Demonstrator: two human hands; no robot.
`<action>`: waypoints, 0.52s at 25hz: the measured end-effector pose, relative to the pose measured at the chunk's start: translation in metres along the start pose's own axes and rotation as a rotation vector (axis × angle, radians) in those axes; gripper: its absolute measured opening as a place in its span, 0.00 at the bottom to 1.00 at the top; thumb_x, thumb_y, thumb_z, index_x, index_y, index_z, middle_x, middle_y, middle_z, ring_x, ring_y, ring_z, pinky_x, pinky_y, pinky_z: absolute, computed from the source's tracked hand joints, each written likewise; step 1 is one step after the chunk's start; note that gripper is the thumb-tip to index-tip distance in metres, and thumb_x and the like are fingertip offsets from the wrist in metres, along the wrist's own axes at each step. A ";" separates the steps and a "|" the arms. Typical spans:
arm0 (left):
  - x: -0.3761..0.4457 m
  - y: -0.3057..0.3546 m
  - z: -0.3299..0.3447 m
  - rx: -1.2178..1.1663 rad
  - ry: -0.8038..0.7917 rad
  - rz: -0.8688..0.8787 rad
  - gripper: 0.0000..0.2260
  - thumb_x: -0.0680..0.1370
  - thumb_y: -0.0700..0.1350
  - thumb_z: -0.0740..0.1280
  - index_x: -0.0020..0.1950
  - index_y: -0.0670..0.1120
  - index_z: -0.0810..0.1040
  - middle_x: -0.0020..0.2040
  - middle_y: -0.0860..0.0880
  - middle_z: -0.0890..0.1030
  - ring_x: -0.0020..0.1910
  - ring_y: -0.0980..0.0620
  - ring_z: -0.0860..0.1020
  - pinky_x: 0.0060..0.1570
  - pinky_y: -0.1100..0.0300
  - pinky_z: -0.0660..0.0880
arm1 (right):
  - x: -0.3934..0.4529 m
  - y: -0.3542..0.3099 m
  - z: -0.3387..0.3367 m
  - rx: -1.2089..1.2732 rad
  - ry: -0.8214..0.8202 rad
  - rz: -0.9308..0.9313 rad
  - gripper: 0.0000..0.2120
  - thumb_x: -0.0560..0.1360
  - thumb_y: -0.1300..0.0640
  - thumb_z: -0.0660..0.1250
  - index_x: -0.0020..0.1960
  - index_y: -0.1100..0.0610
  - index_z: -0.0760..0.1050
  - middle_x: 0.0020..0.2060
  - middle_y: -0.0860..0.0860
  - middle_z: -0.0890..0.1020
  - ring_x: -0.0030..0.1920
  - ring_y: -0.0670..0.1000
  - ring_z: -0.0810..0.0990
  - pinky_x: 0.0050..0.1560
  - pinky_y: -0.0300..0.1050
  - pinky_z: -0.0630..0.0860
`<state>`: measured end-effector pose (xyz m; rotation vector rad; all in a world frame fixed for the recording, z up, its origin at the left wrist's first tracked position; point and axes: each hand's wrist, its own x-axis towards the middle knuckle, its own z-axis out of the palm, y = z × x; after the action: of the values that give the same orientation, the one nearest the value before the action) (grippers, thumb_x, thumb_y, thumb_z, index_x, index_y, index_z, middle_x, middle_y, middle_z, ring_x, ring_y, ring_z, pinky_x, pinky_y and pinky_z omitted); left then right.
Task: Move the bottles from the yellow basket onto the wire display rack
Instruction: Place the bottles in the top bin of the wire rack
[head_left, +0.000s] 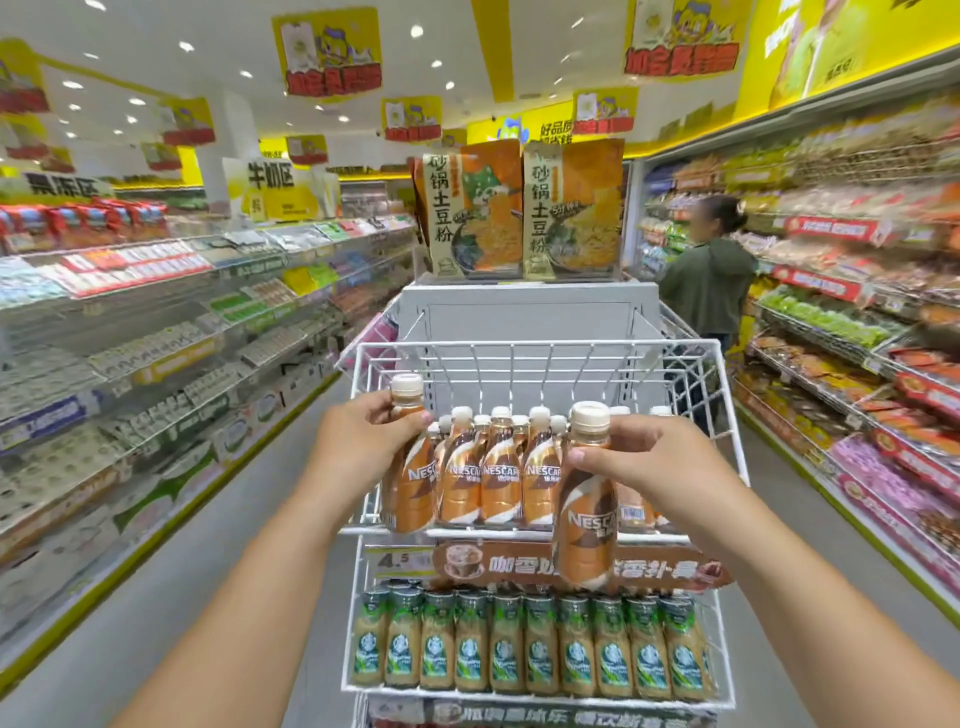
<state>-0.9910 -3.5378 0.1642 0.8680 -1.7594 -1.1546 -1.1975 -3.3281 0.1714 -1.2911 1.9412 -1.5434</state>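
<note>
A left hand (358, 441) grips a coffee bottle (410, 457) at the left end of the wire display rack (540, 347), beside a standing row (498, 467); the right hand (649, 467) holds another (584, 499) outside its near edge. Stocking looks well advanced; yellow basket unseen.

We note white wire on the display rack (540, 347). Bottles (500, 475) beside our left hand (358, 447) show orange-brown swirls and cream caps. Lower bottles (540, 647) below our right hand (660, 467) carry green labels.
</note>
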 end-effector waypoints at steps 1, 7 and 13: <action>0.011 -0.007 -0.001 0.016 -0.015 -0.010 0.05 0.75 0.43 0.77 0.49 0.50 0.85 0.40 0.58 0.87 0.42 0.60 0.85 0.43 0.65 0.76 | 0.008 0.003 0.008 -0.019 0.013 0.008 0.11 0.69 0.48 0.81 0.48 0.53 0.87 0.43 0.47 0.89 0.48 0.50 0.87 0.56 0.54 0.81; 0.063 -0.033 0.010 0.140 -0.046 -0.083 0.16 0.76 0.44 0.75 0.36 0.54 0.71 0.28 0.62 0.76 0.31 0.64 0.76 0.29 0.73 0.68 | 0.032 0.004 0.032 0.036 0.010 0.023 0.06 0.72 0.55 0.79 0.47 0.55 0.88 0.42 0.50 0.89 0.48 0.51 0.88 0.52 0.51 0.81; 0.097 -0.068 0.034 0.267 -0.038 -0.156 0.09 0.75 0.47 0.76 0.52 0.46 0.82 0.36 0.59 0.77 0.35 0.58 0.76 0.36 0.63 0.72 | 0.049 0.016 0.013 0.001 -0.011 0.044 0.13 0.69 0.48 0.80 0.49 0.54 0.87 0.43 0.52 0.89 0.49 0.57 0.88 0.60 0.65 0.79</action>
<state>-1.0545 -3.6336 0.1194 1.1660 -1.9342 -1.0537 -1.2207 -3.3753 0.1646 -1.2457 1.9490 -1.5129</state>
